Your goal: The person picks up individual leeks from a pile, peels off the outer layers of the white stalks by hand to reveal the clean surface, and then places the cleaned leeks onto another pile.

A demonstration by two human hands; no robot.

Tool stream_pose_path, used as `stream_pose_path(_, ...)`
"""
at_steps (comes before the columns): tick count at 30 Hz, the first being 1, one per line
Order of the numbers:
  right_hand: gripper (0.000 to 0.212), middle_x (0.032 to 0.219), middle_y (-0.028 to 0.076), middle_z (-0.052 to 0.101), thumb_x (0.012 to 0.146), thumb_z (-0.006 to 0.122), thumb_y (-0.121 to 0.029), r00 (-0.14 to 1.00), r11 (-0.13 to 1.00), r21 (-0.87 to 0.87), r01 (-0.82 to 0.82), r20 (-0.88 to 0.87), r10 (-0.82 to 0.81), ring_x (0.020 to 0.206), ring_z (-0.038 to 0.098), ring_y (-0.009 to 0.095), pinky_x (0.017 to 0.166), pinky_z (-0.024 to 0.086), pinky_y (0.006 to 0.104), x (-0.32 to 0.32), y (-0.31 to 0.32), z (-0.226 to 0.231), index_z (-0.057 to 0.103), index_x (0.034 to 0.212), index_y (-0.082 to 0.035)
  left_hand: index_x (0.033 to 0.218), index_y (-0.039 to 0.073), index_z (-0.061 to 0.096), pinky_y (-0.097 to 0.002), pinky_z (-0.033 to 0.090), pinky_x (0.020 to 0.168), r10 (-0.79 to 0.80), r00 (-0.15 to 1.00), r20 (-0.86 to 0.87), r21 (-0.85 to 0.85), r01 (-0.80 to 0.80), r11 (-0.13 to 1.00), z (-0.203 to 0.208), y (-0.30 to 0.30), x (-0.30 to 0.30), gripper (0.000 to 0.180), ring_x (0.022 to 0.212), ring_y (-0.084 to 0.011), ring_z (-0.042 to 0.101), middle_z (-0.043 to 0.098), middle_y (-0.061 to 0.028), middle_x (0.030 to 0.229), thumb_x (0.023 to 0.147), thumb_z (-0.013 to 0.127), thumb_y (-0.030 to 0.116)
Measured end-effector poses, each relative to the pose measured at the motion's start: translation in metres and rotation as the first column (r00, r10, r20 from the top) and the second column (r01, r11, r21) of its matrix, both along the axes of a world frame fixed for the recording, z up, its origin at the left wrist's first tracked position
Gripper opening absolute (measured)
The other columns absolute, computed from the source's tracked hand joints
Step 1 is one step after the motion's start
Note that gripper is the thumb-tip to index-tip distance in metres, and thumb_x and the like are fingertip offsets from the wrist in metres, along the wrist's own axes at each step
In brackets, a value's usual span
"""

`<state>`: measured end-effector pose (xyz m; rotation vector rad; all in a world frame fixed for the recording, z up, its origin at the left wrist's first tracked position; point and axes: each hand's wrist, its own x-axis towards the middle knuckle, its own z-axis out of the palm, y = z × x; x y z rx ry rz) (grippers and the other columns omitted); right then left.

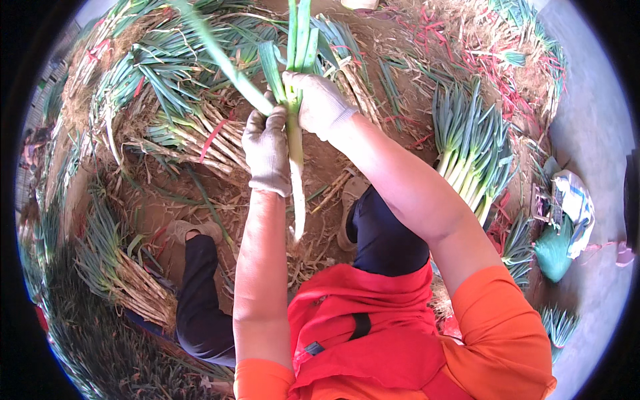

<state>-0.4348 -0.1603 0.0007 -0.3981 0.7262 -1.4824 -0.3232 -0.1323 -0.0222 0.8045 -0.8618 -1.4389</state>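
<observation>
A long green onion (296,160) hangs in front of me, its white root end down and its green leaves up. My gloved right hand (320,103) is closed around it where the leaves begin. My gloved left hand (268,150) is closed just left of the stalk, gripping an outer leaf (230,67) that slants away to the upper left, apart from the other leaves. The leaf's blade is slightly blurred. Both gloves are pale and dirty, and the left fingertips are partly hidden.
Tied bundles of green onions (217,137) lie at the left and ahead. Beside my right arm rests a bunch of cleaner onions (467,153). Dry peelings and red ties (433,33) litter the dirt floor. A green bag (555,250) stands far right.
</observation>
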Motion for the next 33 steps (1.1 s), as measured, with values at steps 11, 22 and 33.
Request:
stream_pose_path(11, 0.021, 0.101, 0.013, 0.063, 0.096, 0.056, -0.022, 0.985, 0.983, -0.125, 0.136, -0.087, -0.147, 0.092, 0.066, 0.028, 0.075, 0.056, 0.0393, -0.065, -0.02, -0.017, 0.055, 0.111, -0.007, 0.111, 0.005, 0.063, -0.0489, 0.05, 0.085, -0.453, -0.366, 0.812, 0.551, 0.227, 0.803, -0.215, 0.131, 0.142, 0.044, 0.101, -0.0404, 0.063, 0.067, -0.0211, 0.106, 0.082, 0.065, 0.039)
stream_pose_path(22, 0.033, 0.096, 0.015, 0.063, 0.099, 0.048, -0.034, 0.98, 0.936, -0.292, -0.197, -0.025, 0.199, 0.082, 0.063, 0.025, 0.069, 0.052, 0.0389, -0.037, -0.004, 0.005, 0.056, 0.109, -0.004, 0.108, 0.002, 0.061, -0.0327, 0.047, 0.078, -0.249, 0.789, 0.561, -0.042, 0.328, 0.944, -0.089, 0.049, 0.109, 0.04, 0.085, -0.0173, 0.056, 0.062, -0.0086, 0.096, 0.099, 0.047, 0.038)
stream_pose_path(33, 0.027, 0.083, 0.01, 0.066, 0.096, 0.054, -0.029, 0.957, 0.951, -0.255, -0.173, -0.274, 0.101, 0.07, 0.064, 0.022, 0.066, 0.055, 0.0353, -0.005, 0.012, 0.017, 0.061, 0.1, -0.004, 0.106, 0.001, 0.06, -0.0333, 0.051, 0.076, -0.392, 0.913, -0.112, 0.265, 0.408, 0.874, 0.0, 0.004, 0.015, 0.023, 0.081, -0.0216, 0.063, 0.066, -0.0084, 0.09, 0.092, 0.051, 0.017)
